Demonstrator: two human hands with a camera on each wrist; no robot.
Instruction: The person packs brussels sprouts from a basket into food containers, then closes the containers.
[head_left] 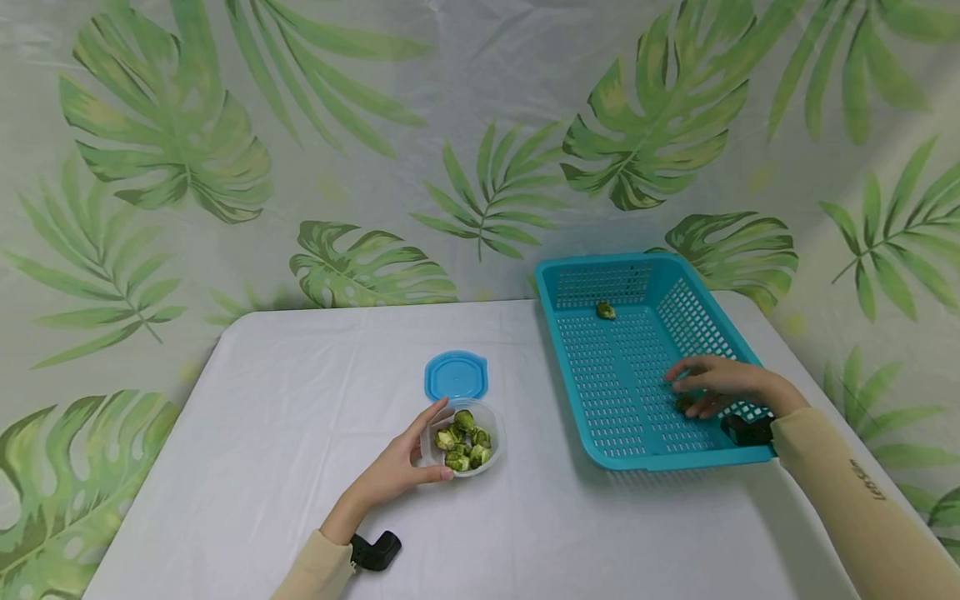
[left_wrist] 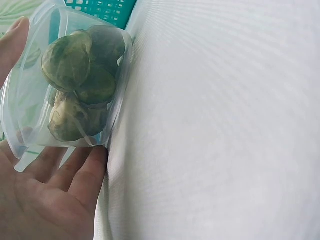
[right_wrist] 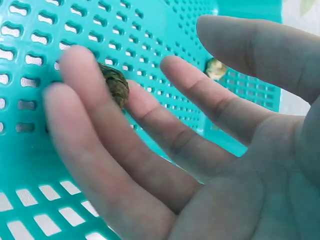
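My left hand [head_left: 390, 471] holds a small clear plastic container [head_left: 500, 433] from its left side, thumb at the near side and fingers round the far side. Several Brussels sprouts [head_left: 478, 455] lie inside it. On the right, my right hand [head_left: 722, 382] reaches into a turquoise basket [head_left: 660, 461] with fingers apart and loosely bent. Close by those fingers, partly hidden, is a Brussels sprout [right_wrist: 118, 87] on the basket floor. Another Brussels sprout [head_left: 605, 311] sits near the basket's far wall, away from the hand.
A blue lid [head_left: 455, 377] lies flat just behind the container. Everything stands on a white-covered table [head_left: 315, 392]. A leaf-patterned cloth [head_left: 360, 167] hangs along the back and sides. The basket's perforated walls rise around the right hand.
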